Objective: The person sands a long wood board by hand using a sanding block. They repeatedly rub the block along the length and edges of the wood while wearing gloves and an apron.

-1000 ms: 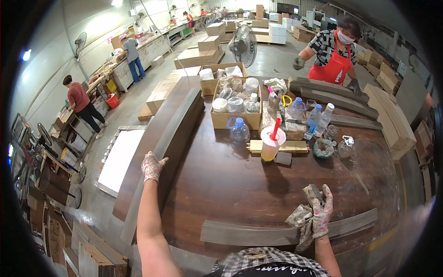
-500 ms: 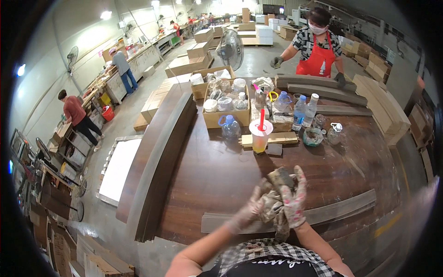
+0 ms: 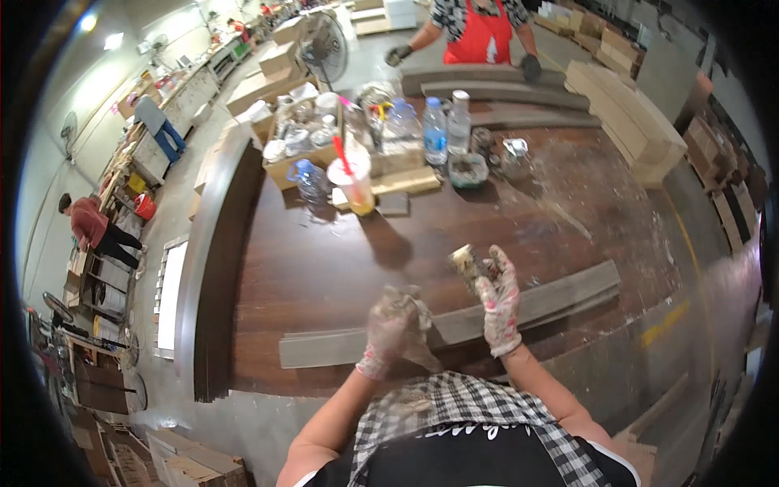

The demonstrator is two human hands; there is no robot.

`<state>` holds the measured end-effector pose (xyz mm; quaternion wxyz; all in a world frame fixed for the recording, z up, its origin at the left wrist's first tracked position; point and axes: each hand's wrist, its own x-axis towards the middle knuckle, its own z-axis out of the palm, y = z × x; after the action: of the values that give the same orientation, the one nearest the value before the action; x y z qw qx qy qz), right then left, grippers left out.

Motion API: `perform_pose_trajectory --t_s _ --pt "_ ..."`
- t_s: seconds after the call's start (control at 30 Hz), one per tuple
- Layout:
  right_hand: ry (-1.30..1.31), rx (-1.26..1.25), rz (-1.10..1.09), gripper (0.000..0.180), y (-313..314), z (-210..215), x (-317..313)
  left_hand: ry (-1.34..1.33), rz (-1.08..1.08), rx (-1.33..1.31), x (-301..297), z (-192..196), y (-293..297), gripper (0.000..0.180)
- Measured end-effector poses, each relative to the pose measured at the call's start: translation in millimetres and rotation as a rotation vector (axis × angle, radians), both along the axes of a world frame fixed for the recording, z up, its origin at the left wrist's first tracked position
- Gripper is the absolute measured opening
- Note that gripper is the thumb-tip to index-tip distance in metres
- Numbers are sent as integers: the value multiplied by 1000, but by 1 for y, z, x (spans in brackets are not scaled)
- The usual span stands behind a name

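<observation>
My left hand (image 3: pixel 385 334), in a stained white glove, is closed round a dirty grey rag (image 3: pixel 419 329) whose end hangs down by the apron. To its right, my right hand (image 3: pixel 501 310) is raised in a white glove with pink-red marks. Between its thumb and fingers sits a small, stubby, stained piece (image 3: pixel 464 261) with a pale end; its kind I cannot make out. Below both hands, a stack of thin grey-brown strips (image 3: pixel 560 303) lies across the near part of the dark brown table (image 3: pixel 316 260).
Long dark boards (image 3: pixel 213 284) line the table's left side. Farther back stand a box of jars (image 3: pixel 284 174), a cup with a red straw (image 3: pixel 350 183), several bottles (image 3: pixel 436 134) and a green-rimmed bowl (image 3: pixel 468 172). Across the table, a person in a red apron (image 3: pixel 479 36) stands by stacked boards (image 3: pixel 503 96).
My hands, together at the rag before, have come apart. The left has drawn the rag down and left; the right keeps the stubby piece. The whole view has shifted and tilted.
</observation>
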<state>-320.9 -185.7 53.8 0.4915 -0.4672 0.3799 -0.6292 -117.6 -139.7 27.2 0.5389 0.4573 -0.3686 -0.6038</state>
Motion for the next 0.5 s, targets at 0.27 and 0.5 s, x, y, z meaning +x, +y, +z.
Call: perform_pose_trajectory --t_s 0.27,0.5 --pt "226 34 -203 56 -21 -39 -142 -1192 130 -586 -58 -24 -2 26" --pt "251 88 -68 58 -24 -85 -116 -1483 266 -542 -61 -26 21 23"
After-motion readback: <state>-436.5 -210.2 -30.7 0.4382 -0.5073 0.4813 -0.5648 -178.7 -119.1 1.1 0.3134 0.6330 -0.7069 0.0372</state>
